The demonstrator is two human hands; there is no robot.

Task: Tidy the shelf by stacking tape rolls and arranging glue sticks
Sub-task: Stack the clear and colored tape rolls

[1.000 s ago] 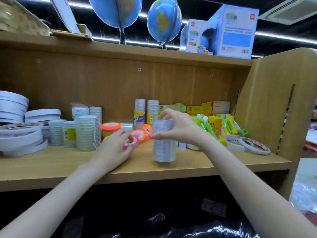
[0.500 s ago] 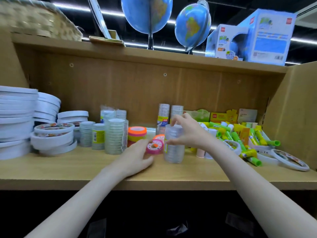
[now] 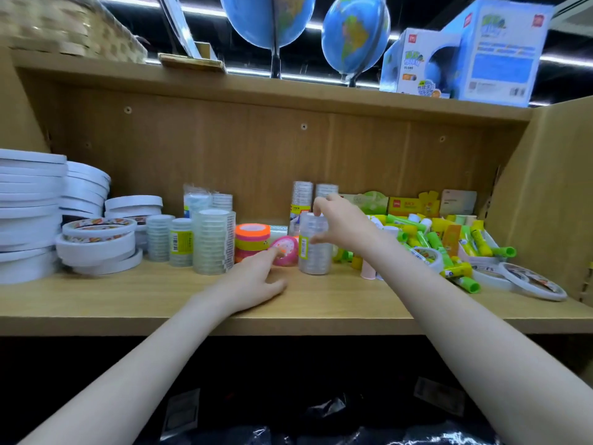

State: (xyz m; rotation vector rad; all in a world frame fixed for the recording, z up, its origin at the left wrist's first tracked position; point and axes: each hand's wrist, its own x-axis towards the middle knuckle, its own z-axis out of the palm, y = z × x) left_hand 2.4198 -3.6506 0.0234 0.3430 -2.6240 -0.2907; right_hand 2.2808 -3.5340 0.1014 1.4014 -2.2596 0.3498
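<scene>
**Op:** Mid-shelf, just right of center — my right hand point(image 3: 340, 224) is curled round the clear tape sleeve point(image 3: 314, 244), thumb low on the near side, fingers hooked over the top. It stands upright on the wooden shelf point(image 3: 321, 303), so I read the grip as steadying, not carrying.

**Obs:** And the left?

**Op:** Left hand point(image 3: 253, 281) lies low on the board, fingers mostly extended, index tip touching the pink tape roll point(image 3: 285, 250). Gripping nothing — more a nudge or a stop. The pink roll stands on edge, wedged btw the orange-and-yellow tape stack point(image 3: 252, 240) and the clear sleeve; prob. why a finger is on it, since on edge it could roll.

**Obs:** Where's the rest of the tape?

**Op:** Clear stacks point(image 3: 213, 240) stand in a row left of the orange one, w/ white tape rolls point(image 3: 96, 245) piled flat at far left — flat is stable, so that side looks done. One white roll point(image 3: 531, 281) lies loose at far right.

**Obs:** Glue sticks?

**Op:** Green-capped glue sticks point(image 3: 462, 271) are jumbled right of my right forearm, some spilling out of their display box point(image 3: 478, 258), pointing every which way. Not arranged yet, imo.

**Obs:** Risk?

**Op:** Tall narrow sleeve — top-heavy. If I let go crooked it could tip into the pink roll.
</scene>
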